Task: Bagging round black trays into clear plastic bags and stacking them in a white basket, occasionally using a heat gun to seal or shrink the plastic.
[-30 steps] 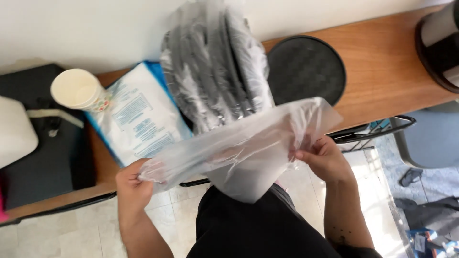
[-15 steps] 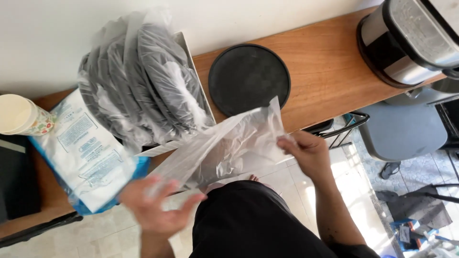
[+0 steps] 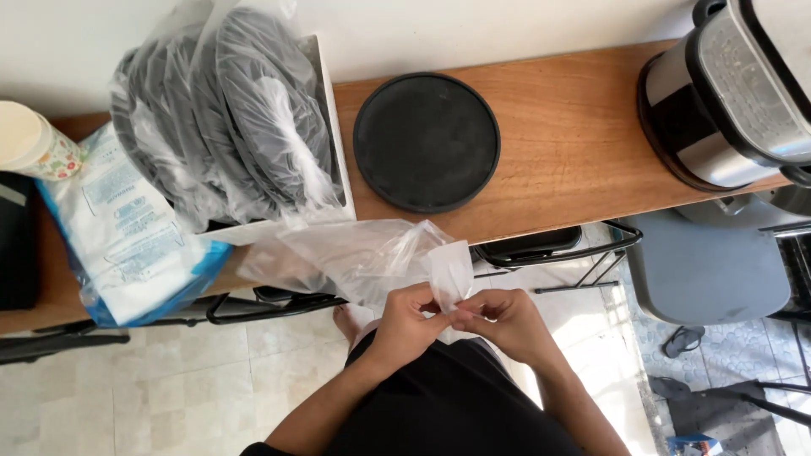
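Hands meet low in the middle of the view, right in front of the person's dark-clothed lap: the left hand [image 3: 407, 323] and the right hand [image 3: 505, 323] are both pinching one corner of a clear plastic bag [image 3: 355, 257], fingers pressed together on the film, thumbs close to touching each other. That bag trails up and away to the left from the grip, crumpled and slack, its far end lying just against the front edge of the wooden counter [image 3: 566, 127] and just below the white box [image 3: 325, 127]. Up on the counter, that box stands packed with dark round plates wrapped in plastic [image 3: 228, 118], leaning on edge one against the next. Right beside it, lying flat and bare, sits a black round plate [image 3: 427, 141], well clear of both hands. Further left, a blue and white packet [image 3: 127, 236] hangs partly over the counter's edge, and a paper cup [image 3: 34, 143] with a floral pattern stands at its upper corner. Over on the far right, a steel and black kitchen appliance [image 3: 726, 93] takes up the end of the counter. Below the counter edge a black metal chair frame [image 3: 549, 253] shows over the pale tiled floor [image 3: 127, 388], and a grey chair seat [image 3: 705, 266] sits under the appliance.
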